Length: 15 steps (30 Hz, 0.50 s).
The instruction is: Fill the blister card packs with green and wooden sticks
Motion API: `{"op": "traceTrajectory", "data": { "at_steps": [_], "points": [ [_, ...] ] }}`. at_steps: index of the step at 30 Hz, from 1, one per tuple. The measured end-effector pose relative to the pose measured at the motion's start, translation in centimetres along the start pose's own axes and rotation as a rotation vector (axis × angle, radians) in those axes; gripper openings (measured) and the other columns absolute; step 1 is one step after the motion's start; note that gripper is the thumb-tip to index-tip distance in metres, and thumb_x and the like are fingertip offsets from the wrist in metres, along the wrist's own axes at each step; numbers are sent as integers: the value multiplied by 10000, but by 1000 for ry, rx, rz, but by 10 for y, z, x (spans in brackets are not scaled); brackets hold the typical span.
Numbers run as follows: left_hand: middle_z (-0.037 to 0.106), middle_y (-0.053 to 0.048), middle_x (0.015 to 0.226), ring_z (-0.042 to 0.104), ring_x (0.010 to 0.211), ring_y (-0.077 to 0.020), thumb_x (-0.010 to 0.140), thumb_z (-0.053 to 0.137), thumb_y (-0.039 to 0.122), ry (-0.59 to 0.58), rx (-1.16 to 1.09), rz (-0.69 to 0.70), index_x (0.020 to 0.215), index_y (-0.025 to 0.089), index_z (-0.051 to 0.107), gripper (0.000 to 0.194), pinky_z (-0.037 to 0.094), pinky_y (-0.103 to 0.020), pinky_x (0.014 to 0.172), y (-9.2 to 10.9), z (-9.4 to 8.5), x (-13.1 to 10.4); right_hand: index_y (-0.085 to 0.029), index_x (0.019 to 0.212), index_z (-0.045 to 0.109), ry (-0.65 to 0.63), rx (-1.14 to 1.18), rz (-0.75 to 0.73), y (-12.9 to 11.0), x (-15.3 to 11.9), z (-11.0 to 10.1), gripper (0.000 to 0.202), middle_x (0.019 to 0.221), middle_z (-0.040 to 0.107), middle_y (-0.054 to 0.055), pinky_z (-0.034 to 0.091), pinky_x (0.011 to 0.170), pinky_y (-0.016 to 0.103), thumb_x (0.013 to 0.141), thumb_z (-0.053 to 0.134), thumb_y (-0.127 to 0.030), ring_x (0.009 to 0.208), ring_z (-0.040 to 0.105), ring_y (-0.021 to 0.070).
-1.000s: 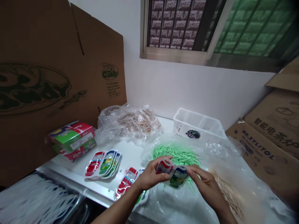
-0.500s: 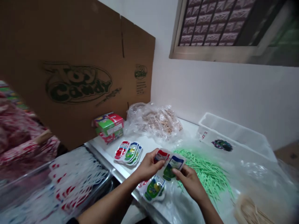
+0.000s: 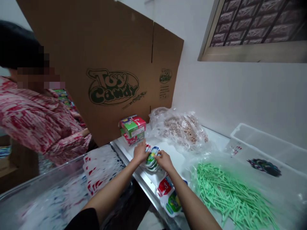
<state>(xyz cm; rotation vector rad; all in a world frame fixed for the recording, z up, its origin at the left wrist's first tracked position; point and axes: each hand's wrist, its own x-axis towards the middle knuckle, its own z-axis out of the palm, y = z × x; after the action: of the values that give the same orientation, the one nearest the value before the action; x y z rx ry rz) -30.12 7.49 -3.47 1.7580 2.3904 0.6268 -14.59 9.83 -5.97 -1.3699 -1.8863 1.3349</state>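
My left hand [image 3: 140, 153] and my right hand [image 3: 165, 159] meet over a small pile of flat plastic candy packs [image 3: 152, 159], with red and green bottle-shaped prints. The left fingers close on the top pack's left side, and the right fingers pinch its right edge. Part of the pile is hidden behind the hands. Nearer me, below my right forearm, lies a second group of candy packs [image 3: 165, 187], one half red and one half green, partly covered by the forearm.
Two stacked candy boxes [image 3: 132, 127] stand before a tall cardboard carton [image 3: 115, 41]. Beside them are a clear bag of tan sticks [image 3: 182, 126], loose green sticks [image 3: 230, 188] and a clear tub [image 3: 271, 150]. At left, a person [image 3: 43, 118] stands behind a bin of plastic trays [image 3: 100, 166].
Both hands have carried the candy pack from above the near group to the far pile by the boxes. The view has swung left, bringing the other person into sight.
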Motion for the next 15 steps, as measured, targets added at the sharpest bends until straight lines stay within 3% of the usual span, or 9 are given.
{"op": "traceTrajectory", "data": {
  "at_steps": [3, 6, 7, 9, 11, 15],
  "points": [
    [471, -183, 1289, 421, 1188, -329, 713, 615, 243, 21, 26, 24, 1255, 130, 416, 588, 321, -422, 950, 3, 2, -6, -150, 1056, 573, 38, -56, -47, 10, -14, -22, 255, 955, 633, 41, 497, 725, 329, 885, 504, -327, 807, 608, 158],
    [496, -138, 1250, 434, 1168, -266, 826, 492, 297, 2, 7, 117, 1228, 158, 440, 428, 306, -365, 970, 26, 6, -30, -171, 918, 605, 84, -110, -80, 26, -48, -55, 236, 735, 651, 12, 439, 643, 262, 871, 435, -328, 679, 593, 147],
    [542, -101, 1188, 475, 1119, -235, 839, 479, 339, -40, -13, 178, 1174, 194, 481, 366, 333, -324, 940, 37, 9, -41, -176, 873, 606, 96, -135, -80, 32, -62, -64, 240, 708, 646, 10, 418, 624, 256, 860, 429, -338, 662, 585, 150],
    [573, -99, 1120, 518, 1048, -245, 805, 522, 422, -248, -66, 355, 1114, 208, 514, 376, 372, -317, 866, 58, 19, -64, -186, 791, 600, 102, -189, -73, 45, -91, -77, 244, 670, 634, 7, 380, 600, 248, 843, 436, -358, 639, 571, 155],
    [592, -110, 1066, 538, 1008, -282, 690, 636, 489, -392, -32, 290, 1063, 201, 526, 484, 387, -330, 804, 75, 33, -81, -195, 745, 590, 92, -239, -58, 56, -117, -82, 246, 636, 624, 2, 350, 580, 242, 837, 440, -366, 615, 563, 156],
    [633, -88, 910, 592, 850, -263, 663, 666, 391, -452, -10, 199, 961, 177, 542, 387, 391, -302, 687, 85, 53, -84, -203, 764, 578, 92, -328, -6, 72, -149, -83, 239, 656, 635, 7, 332, 570, 232, 857, 409, -345, 621, 574, 158]
  ]
}}
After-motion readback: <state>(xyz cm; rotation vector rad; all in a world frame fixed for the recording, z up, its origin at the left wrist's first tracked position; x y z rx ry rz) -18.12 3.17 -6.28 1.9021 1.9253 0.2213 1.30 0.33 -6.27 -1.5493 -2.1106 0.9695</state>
